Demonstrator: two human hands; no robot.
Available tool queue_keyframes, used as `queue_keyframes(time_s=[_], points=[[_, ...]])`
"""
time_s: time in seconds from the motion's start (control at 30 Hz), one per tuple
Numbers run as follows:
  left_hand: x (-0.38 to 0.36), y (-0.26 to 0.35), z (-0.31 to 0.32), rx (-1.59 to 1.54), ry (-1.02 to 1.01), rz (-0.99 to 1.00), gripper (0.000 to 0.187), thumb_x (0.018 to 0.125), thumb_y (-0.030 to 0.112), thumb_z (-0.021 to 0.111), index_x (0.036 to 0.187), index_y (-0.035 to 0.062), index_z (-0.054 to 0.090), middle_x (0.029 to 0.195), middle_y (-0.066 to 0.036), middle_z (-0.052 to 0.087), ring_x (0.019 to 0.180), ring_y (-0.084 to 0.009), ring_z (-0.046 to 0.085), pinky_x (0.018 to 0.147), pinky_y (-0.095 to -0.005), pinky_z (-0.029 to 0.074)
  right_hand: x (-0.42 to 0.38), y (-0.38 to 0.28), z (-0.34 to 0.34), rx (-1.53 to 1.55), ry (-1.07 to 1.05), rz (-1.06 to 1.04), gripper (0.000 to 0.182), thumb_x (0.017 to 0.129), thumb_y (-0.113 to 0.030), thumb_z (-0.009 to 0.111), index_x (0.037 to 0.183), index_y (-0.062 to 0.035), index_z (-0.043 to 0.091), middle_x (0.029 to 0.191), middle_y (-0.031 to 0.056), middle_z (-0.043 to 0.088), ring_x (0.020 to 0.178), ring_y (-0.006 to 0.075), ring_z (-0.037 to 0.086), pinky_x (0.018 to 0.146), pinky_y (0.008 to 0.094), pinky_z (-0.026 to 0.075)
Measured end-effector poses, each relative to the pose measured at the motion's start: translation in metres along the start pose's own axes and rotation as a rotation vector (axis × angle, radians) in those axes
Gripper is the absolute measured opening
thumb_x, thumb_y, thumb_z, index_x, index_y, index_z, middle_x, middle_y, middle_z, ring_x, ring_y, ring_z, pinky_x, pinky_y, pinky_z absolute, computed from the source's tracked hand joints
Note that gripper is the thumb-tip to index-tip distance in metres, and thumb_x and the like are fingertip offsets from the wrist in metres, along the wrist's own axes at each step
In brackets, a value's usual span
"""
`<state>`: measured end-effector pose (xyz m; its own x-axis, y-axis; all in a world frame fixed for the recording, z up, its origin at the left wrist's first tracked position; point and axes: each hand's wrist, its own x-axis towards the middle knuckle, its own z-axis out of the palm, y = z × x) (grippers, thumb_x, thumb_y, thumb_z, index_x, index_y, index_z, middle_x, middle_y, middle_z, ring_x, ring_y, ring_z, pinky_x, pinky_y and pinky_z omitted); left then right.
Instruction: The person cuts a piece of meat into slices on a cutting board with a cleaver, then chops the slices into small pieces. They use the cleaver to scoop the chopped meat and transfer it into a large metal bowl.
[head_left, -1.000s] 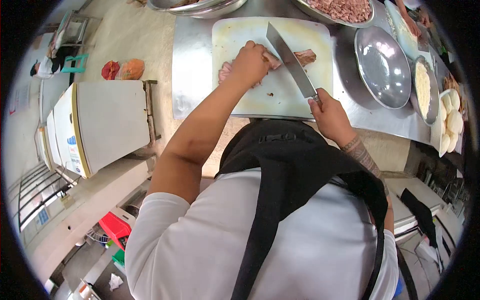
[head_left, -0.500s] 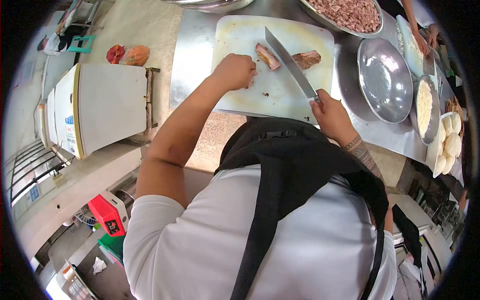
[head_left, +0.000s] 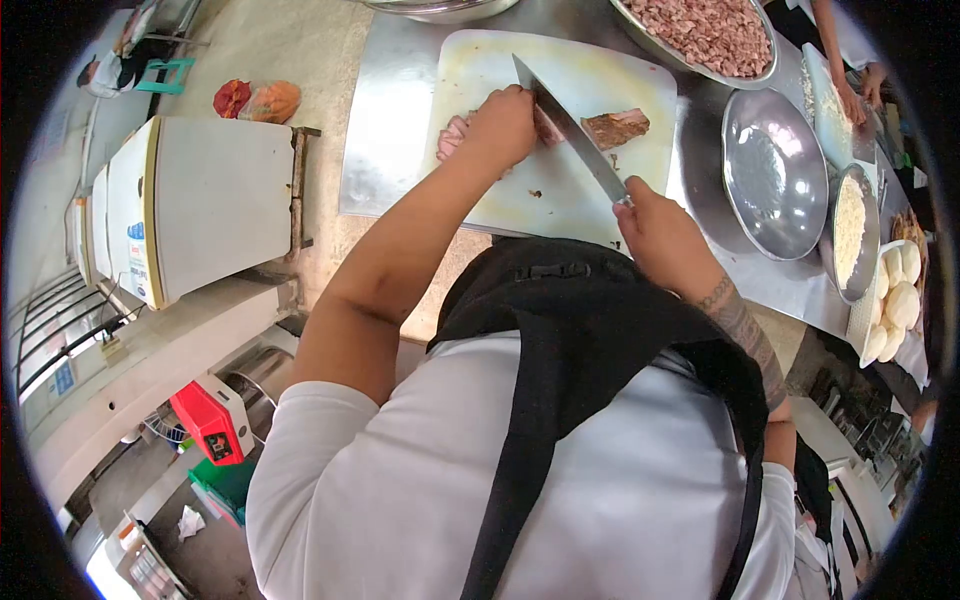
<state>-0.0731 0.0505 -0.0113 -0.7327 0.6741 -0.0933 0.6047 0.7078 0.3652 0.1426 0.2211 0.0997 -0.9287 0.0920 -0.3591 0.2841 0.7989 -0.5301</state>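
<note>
My right hand (head_left: 655, 225) is wrapped round the handle of a large knife (head_left: 580, 135), whose long blade points up and left over the white cutting board (head_left: 560, 205). Close to the blade, my left hand (head_left: 506, 125) has its fingers curled down on a piece of meat (head_left: 547, 128); most of that piece is hidden by the hand and the blade. Several pink meat slices (head_left: 452, 137) lie left of my left hand. On the right side of the blade rests a browned meat chunk (head_left: 617, 128). Small scraps dot the board.
A metal bowl of chopped meat (head_left: 705, 35) stands at the board's far right. Beside it are an empty metal bowl (head_left: 775, 175), a bowl of pale shreds (head_left: 850, 230) and a tray of pale rounds (head_left: 900, 300). A co-worker's hands (head_left: 850, 100) work at another board.
My left hand has moved right onto the meat piece beside the blade, uncovering slices at the board's left. The knife has shifted slightly left, its blade now against that piece.
</note>
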Motion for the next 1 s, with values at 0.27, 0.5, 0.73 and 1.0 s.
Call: queue_keyframes(time_s=[0.27,0.5,0.73,1.0], points=[[-0.008,-0.003,-0.002,-0.102,0.034,0.037,0.024,0.082,0.015,0.076,0.100,-0.0011,0.070,0.105,-0.021,0.070,0.103,-0.0406,0.068,0.089,-0.0492,0.056,0.068,0.000,0.047,-0.049,0.136,-0.069,0.028,0.104,-0.023,0.051,0.113,0.0034,0.052,0.088,0.0280,0.071,0.086,0.0475,0.071,0.081,0.0570,0.056],[-0.007,-0.007,0.004,-0.117,0.030,0.033,0.029,0.082,0.020,0.079,0.102,-0.0003,0.072,0.106,-0.019,0.071,0.105,-0.0395,0.068,0.089,-0.0486,0.056,0.020,-0.039,0.006,-0.086,0.005,0.035,0.025,0.104,-0.022,0.051,0.111,0.0015,0.052,0.087,0.0274,0.072,0.085,0.0470,0.071,0.080,0.0572,0.056],[-0.014,-0.012,0.014,-0.072,0.092,0.049,0.035,0.078,0.018,0.083,0.104,-0.0006,0.069,0.107,-0.022,0.069,0.103,-0.0424,0.067,0.091,-0.0508,0.054,0.069,-0.013,0.061,-0.058,0.120,-0.037,0.025,0.103,-0.023,0.052,0.110,0.0007,0.052,0.088,0.0263,0.072,0.085,0.0472,0.071,0.080,0.0582,0.056],[-0.018,-0.013,0.011,-0.087,0.051,0.025,0.032,0.083,0.019,0.079,0.106,0.0001,0.068,0.113,-0.017,0.068,0.111,-0.0380,0.064,0.092,-0.0499,0.054,0.031,-0.039,0.014,-0.087,0.042,0.027,0.026,0.103,-0.024,0.052,0.110,0.0015,0.053,0.091,0.0275,0.071,0.089,0.0472,0.071,0.081,0.0583,0.055]])
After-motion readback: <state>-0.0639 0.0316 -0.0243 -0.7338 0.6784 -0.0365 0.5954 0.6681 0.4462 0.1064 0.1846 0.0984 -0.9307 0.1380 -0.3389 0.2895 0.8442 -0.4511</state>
